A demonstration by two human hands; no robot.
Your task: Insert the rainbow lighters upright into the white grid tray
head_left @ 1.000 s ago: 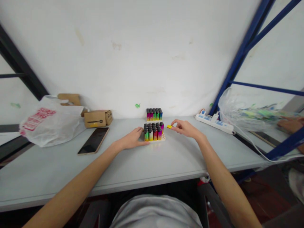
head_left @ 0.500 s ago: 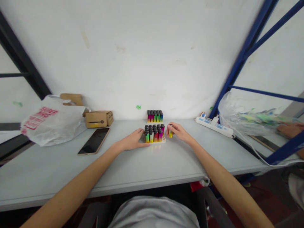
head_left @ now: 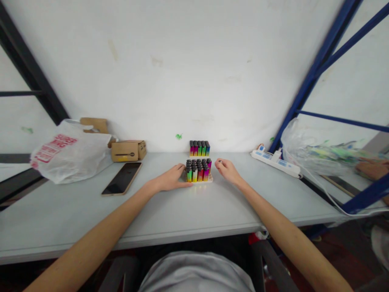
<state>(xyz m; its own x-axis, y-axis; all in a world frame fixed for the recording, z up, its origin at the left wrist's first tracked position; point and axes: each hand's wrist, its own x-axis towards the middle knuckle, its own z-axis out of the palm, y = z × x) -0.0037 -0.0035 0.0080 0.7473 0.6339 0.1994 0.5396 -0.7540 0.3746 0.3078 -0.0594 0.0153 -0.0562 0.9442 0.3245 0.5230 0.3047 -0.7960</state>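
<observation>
A low tray of rainbow-coloured lighters (head_left: 198, 172) with dark tops stands on the grey table (head_left: 188, 211). My left hand (head_left: 170, 180) lies flat on the table, fingers stretched out and touching the tray's left side. My right hand (head_left: 226, 170) is just right of the tray, fingers curled round a lighter (head_left: 220, 162) of which only the top shows. A second, smaller row of lighters (head_left: 199, 148) stands behind the tray, near the wall.
A phone (head_left: 122, 183) lies face up on the left, with a brown carton (head_left: 127, 150) and a white plastic bag (head_left: 68, 152) behind it. A white power strip (head_left: 275, 162) and a clear bag (head_left: 319, 148) lie on the right, by a blue rack post (head_left: 304, 93). Another person's hand (head_left: 372, 169) shows far right.
My right hand brought the yellow lighter from a flat hold down beside the tray, turned it upright, and now hides most of it. The left hand stayed put.
</observation>
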